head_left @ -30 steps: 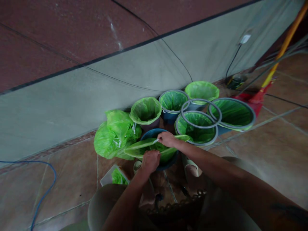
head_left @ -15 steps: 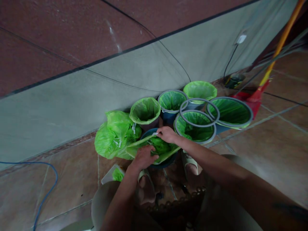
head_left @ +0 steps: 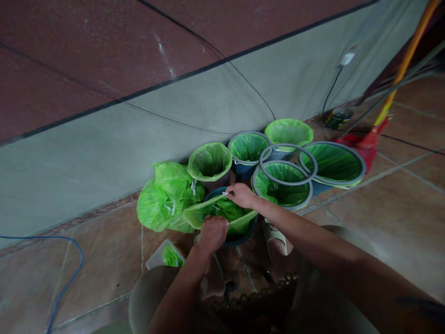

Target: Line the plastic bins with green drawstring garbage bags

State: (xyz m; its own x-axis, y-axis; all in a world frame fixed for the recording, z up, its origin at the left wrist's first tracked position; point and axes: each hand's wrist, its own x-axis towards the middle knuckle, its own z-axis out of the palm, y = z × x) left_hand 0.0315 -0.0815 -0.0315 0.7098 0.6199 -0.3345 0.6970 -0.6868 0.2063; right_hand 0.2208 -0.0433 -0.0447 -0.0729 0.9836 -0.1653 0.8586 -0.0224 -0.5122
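Between my feet stands a blue bin [head_left: 238, 239], partly covered by a green trash bag [head_left: 198, 214] whose mouth is spread over its top. My left hand [head_left: 213, 233] is closed on the bag's near edge. At the far edge, my right hand [head_left: 240, 195] pinches the bag by a small white tie [head_left: 225, 193]. More green plastic shows inside the bag's mouth. Against the left side of the bin lie tied, puffed-up green bags [head_left: 158, 199] with white ties.
Several bins lined with green bags, such as this bin [head_left: 210, 162], stand by the wall. A loose grey ring [head_left: 288, 144] rests across two rims. A red dustpan [head_left: 368, 144] is at right. Lower left are a white tray [head_left: 158, 254] and a blue cable [head_left: 77, 260].
My left hand has turned over and moved slightly right and down, its fingers closing on the bag's near edge. My right hand keeps its pinch at the far edge.
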